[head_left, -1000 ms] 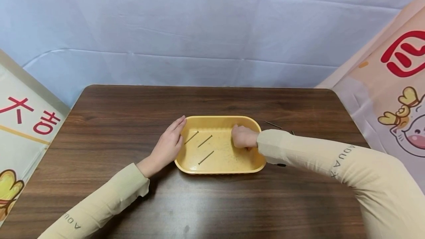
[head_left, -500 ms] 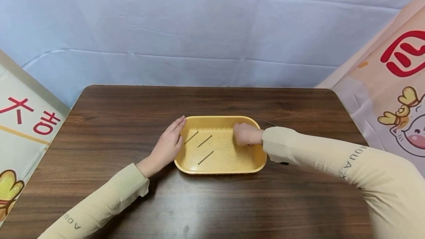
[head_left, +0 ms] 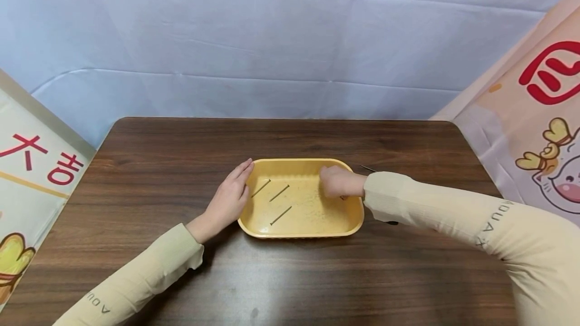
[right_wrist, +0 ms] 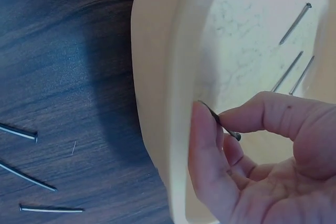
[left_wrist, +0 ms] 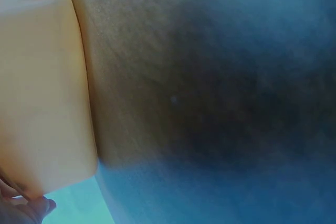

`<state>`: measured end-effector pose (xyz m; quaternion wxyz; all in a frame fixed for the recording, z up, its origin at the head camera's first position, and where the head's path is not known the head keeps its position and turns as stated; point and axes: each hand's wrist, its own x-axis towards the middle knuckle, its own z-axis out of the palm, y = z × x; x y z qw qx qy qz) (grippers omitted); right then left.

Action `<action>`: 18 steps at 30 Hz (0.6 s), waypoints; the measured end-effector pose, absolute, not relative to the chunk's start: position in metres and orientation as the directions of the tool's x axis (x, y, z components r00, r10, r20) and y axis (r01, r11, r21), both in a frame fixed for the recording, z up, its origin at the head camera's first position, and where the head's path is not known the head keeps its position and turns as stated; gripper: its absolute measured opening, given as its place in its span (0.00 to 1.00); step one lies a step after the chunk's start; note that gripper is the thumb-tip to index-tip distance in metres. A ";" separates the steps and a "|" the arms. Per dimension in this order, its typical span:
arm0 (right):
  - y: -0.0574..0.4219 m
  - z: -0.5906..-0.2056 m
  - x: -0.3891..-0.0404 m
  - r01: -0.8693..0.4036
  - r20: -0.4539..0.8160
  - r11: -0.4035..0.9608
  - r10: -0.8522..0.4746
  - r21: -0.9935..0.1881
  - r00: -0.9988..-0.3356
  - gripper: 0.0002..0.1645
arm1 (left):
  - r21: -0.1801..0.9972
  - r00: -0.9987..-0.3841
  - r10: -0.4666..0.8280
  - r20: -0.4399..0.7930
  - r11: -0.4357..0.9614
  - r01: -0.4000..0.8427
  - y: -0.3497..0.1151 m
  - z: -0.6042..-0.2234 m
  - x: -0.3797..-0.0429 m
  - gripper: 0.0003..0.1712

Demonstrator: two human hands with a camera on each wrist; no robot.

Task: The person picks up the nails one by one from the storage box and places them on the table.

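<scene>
I find the right hand point(head_left: 340, 183) firmly pinching one nail point(right_wrist: 230, 131) between thumb and forefinger, inside the right end of the tray point(head_left: 299, 236). I record three loose nails point(head_left: 281, 215) lying slantwise on the tray floor, toward its left. The left hand point(head_left: 227, 197) rests against the left end, fingers straight. Three further nails point(right_wrist: 51, 210) lie on the table point(head_left: 290, 280), right of the tray.

The left hand point(head_left: 225, 198) lies straight-fingered — the right hand point(head_left: 339, 182) curls, pinching.
</scene>
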<state>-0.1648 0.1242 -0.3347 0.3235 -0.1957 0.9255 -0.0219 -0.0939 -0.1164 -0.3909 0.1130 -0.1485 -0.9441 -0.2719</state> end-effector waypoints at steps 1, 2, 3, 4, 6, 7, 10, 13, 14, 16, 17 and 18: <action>0.125 -0.333 -0.165 -0.351 -0.589 0.918 -0.389 -0.183 -0.708 0.15 | 0.479 -0.930 0.219 0.296 0.808 0.343 -0.116 -0.391 -0.094 0.28; 0.127 -0.332 -0.164 -0.355 -0.588 0.913 -0.402 -0.200 -0.702 0.19 | 0.478 -0.930 0.219 0.297 0.809 0.343 -0.117 -0.391 -0.094 0.28; 0.128 -0.331 -0.164 -0.358 -0.586 0.908 -0.414 -0.216 -0.697 0.21 | 0.477 -0.929 0.219 0.298 0.809 0.344 -0.117 -0.391 -0.094 0.28; 0.129 -0.329 -0.163 -0.360 -0.584 0.904 -0.424 -0.230 -0.692 0.23 | 0.475 -0.929 0.219 0.299 0.810 0.344 -0.117 -0.391 -0.094 0.28; 0.131 -0.327 -0.162 -0.365 -0.576 0.897 -0.440 -0.249 -0.689 0.28 | 0.473 -0.929 0.220 0.299 0.811 0.344 -0.117 -0.391 -0.094 0.28; 0.132 -0.326 -0.161 -0.363 -0.575 0.895 -0.445 -0.260 -0.687 0.30 | 0.473 -0.929 0.220 0.297 0.811 0.343 -0.117 -0.390 -0.094 0.28; 0.134 -0.323 -0.160 -0.369 -0.566 0.888 -0.459 -0.273 -0.685 0.31 | 0.473 -0.930 0.220 0.293 0.812 0.341 -0.116 -0.390 -0.093 0.28; 0.137 -0.321 -0.159 -0.383 -0.558 0.879 -0.476 -0.284 -0.679 0.30 | 0.471 -0.931 0.221 0.290 0.814 0.340 -0.116 -0.389 -0.093 0.28; 0.138 -0.320 -0.159 -0.391 -0.552 0.875 -0.483 -0.285 -0.679 0.28 | 0.471 -0.931 0.222 0.289 0.814 0.340 -0.116 -0.389 -0.093 0.28; 0.139 -0.318 -0.159 -0.395 -0.546 0.872 -0.490 -0.290 -0.679 0.23 | 0.471 -0.932 0.222 0.286 0.815 0.338 -0.116 -0.389 -0.092 0.28; 0.140 -0.317 -0.158 -0.397 -0.544 0.869 -0.494 -0.294 -0.678 0.20 | 0.471 -0.933 0.222 0.285 0.815 0.338 -0.116 -0.389 -0.092 0.28; 0.140 -0.316 -0.158 -0.395 -0.543 0.870 -0.493 -0.296 -0.679 0.18 | 0.471 -0.933 0.222 0.283 0.815 0.337 -0.116 -0.389 -0.092 0.28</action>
